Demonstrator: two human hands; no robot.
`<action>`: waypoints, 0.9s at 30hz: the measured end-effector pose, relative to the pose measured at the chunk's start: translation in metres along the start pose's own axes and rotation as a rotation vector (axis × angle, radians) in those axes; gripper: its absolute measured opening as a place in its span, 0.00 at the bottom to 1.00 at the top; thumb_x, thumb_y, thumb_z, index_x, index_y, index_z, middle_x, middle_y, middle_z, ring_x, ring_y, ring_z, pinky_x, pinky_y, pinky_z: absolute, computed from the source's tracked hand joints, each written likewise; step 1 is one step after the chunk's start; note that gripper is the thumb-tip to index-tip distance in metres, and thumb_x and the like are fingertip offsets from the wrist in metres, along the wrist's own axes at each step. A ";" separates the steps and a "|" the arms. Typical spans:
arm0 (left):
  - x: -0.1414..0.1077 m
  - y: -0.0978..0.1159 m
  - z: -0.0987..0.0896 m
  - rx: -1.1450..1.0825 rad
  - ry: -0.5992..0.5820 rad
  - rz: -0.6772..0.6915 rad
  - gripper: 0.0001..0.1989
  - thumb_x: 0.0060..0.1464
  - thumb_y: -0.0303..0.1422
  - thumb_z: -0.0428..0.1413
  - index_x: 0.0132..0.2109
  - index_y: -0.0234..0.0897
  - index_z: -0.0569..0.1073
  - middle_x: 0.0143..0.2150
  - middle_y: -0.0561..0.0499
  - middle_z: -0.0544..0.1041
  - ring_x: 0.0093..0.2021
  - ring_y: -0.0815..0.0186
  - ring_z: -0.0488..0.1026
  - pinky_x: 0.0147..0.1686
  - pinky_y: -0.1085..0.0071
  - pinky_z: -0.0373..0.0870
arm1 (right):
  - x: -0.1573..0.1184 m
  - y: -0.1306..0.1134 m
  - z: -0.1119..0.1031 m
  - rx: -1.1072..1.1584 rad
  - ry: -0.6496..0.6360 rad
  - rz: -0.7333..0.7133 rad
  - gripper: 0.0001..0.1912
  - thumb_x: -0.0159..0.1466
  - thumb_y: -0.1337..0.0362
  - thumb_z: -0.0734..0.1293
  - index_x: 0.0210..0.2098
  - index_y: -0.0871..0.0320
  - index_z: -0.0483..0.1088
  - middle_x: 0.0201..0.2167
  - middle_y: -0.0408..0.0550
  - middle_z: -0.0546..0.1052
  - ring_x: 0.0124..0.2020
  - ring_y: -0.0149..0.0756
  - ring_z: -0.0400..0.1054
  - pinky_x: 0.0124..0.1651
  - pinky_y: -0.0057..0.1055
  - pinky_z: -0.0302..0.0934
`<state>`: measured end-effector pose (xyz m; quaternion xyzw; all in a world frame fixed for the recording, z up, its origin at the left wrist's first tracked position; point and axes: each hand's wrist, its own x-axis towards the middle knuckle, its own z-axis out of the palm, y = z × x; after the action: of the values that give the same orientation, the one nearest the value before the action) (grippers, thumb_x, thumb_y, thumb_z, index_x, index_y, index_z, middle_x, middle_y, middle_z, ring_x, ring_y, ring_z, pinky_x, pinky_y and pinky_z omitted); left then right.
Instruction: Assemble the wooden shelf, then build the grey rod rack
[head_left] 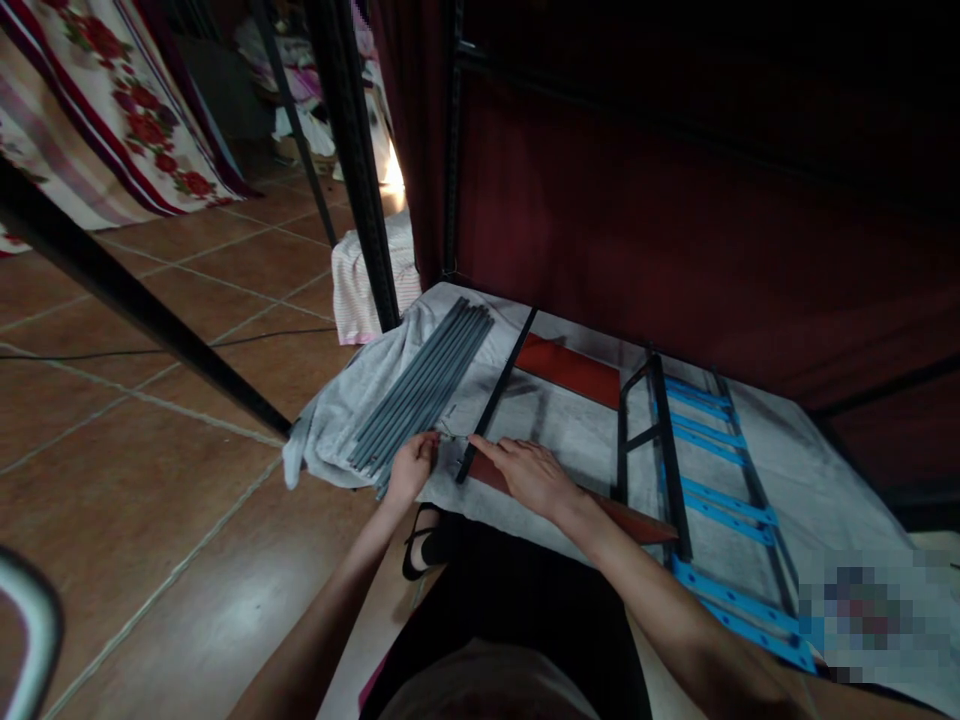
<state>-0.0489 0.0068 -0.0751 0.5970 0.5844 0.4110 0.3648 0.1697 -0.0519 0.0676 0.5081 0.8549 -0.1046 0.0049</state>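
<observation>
My left hand (pixel 415 467) is closed in a pinch on one end of a small thin metal rod (pixel 452 435), possibly a hex key. With fingers stretched out, my right hand (pixel 529 474) lies over the near end of a black metal bar (pixel 498 392), its index fingertip by the rod's other end. That bar joins two red-orange boards, a far one (pixel 568 371) and a near one (pixel 634 518) partly under my right hand and forearm. Left of the bar lies a bundle of several grey tubes (pixel 424 385). The exact shape of the rod is too small to make out.
Grey cloth (pixel 570 432) covers the work surface. On the right lies a black frame (pixel 670 460) with several blue perforated strips (pixel 724 498). Dark upright posts (pixel 360 190) stand at the left, a maroon curtain (pixel 637 220) behind. A cable (pixel 277 337) crosses the tiled floor.
</observation>
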 end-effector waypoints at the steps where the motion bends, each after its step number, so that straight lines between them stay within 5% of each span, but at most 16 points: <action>1: -0.001 -0.005 -0.001 0.067 -0.021 0.023 0.13 0.58 0.32 0.48 0.40 0.35 0.78 0.38 0.43 0.79 0.40 0.59 0.75 0.44 0.64 0.70 | 0.000 0.000 0.001 -0.005 0.003 -0.002 0.35 0.67 0.74 0.54 0.70 0.44 0.47 0.49 0.47 0.75 0.47 0.37 0.71 0.52 0.35 0.60; 5: -0.006 -0.013 0.005 0.167 -0.142 0.166 0.12 0.55 0.26 0.50 0.40 0.36 0.79 0.39 0.44 0.78 0.41 0.60 0.75 0.45 0.65 0.70 | 0.001 0.001 0.003 -0.018 0.001 -0.013 0.34 0.67 0.74 0.54 0.70 0.45 0.47 0.49 0.48 0.75 0.47 0.38 0.71 0.51 0.35 0.61; 10: 0.003 -0.010 0.012 0.311 -0.071 0.251 0.16 0.58 0.25 0.46 0.46 0.33 0.77 0.42 0.41 0.75 0.42 0.60 0.73 0.46 0.65 0.70 | 0.001 0.002 0.004 -0.009 0.000 -0.013 0.34 0.67 0.73 0.55 0.70 0.44 0.47 0.51 0.47 0.75 0.48 0.38 0.71 0.52 0.35 0.61; 14: 0.017 -0.003 0.017 0.412 -0.174 0.303 0.17 0.59 0.25 0.46 0.51 0.35 0.75 0.44 0.43 0.73 0.44 0.61 0.71 0.45 0.67 0.68 | 0.001 0.001 0.002 -0.009 0.009 -0.017 0.33 0.68 0.72 0.54 0.69 0.46 0.48 0.51 0.48 0.75 0.48 0.38 0.71 0.52 0.35 0.61; 20: 0.033 0.013 0.032 0.398 -0.305 0.349 0.10 0.55 0.23 0.50 0.35 0.36 0.76 0.39 0.43 0.74 0.46 0.57 0.69 0.50 0.62 0.64 | 0.001 -0.001 0.000 0.006 -0.008 -0.011 0.33 0.67 0.74 0.54 0.69 0.47 0.48 0.52 0.49 0.75 0.49 0.38 0.70 0.52 0.35 0.61; 27: 0.035 0.035 0.025 0.206 -0.189 0.313 0.07 0.52 0.24 0.52 0.32 0.38 0.72 0.34 0.45 0.74 0.41 0.56 0.71 0.47 0.61 0.64 | 0.001 -0.001 -0.001 0.021 -0.019 -0.001 0.34 0.67 0.74 0.55 0.69 0.46 0.48 0.52 0.48 0.74 0.50 0.38 0.70 0.54 0.36 0.60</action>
<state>-0.0125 0.0406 -0.0507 0.7504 0.4868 0.3429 0.2868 0.1685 -0.0515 0.0682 0.5065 0.8540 -0.1185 0.0077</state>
